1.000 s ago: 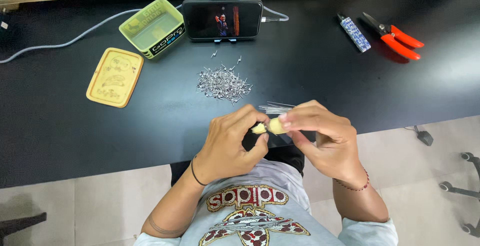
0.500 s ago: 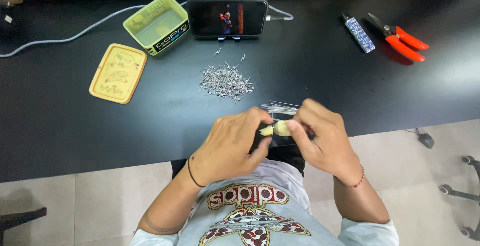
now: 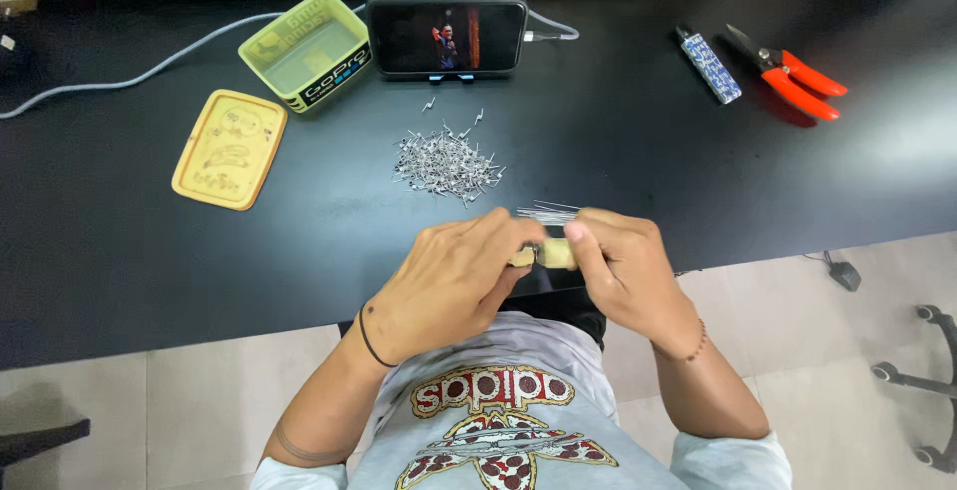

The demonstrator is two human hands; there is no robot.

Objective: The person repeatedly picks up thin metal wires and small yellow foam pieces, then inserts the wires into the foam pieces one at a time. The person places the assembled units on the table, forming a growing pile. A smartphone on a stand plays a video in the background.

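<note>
Both hands meet at the near edge of the black table (image 3: 199,281). My left hand (image 3: 454,276) and my right hand (image 3: 623,271) pinch a small pale yellowish piece (image 3: 543,256) between their fingertips. A thin bundle of straight metal wires (image 3: 548,213) lies on the table just beyond my right fingers. Farther out sits a loose heap of small silvery metal pins (image 3: 444,163). What exactly the fingers do to the small piece is hidden.
A phone (image 3: 447,35) stands on a blue holder at the back, cable attached. To its left are a green open tin (image 3: 304,49) and its yellow lid (image 3: 229,148). Red-handled cutters (image 3: 793,73) and a small patterned case (image 3: 710,53) lie at back right. Chair wheels (image 3: 922,380) stand on the floor.
The hands have stayed together on the small piece, with slight finger shifts; the view itself shifted a little. Nothing on the table moved.
</note>
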